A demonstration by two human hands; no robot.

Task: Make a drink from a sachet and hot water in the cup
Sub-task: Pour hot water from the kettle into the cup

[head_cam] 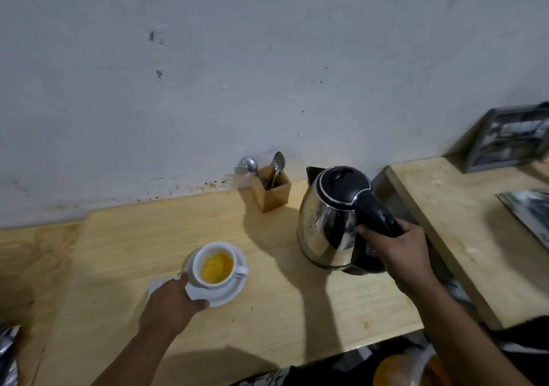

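Observation:
A white cup [208, 255] holding orange-yellow liquid stands on a white saucer [228, 292] on the wooden counter [124, 255]. My left hand [173, 304] grips the saucer's near-left rim, thumb on top. A steel kettle [325, 222] with a black lid stands upright to the right, on or just above its black base. My right hand [395, 250] is closed around the kettle's black handle. A white flat piece [159, 285], perhaps the sachet, lies under the saucer's left edge.
A wooden holder [271, 191] with spoons and a fork stands against the wall behind the cup. A second wooden surface [463, 222] with a framed picture and a magazine lies at the right. A silver packet [7, 353] shows at the lower left.

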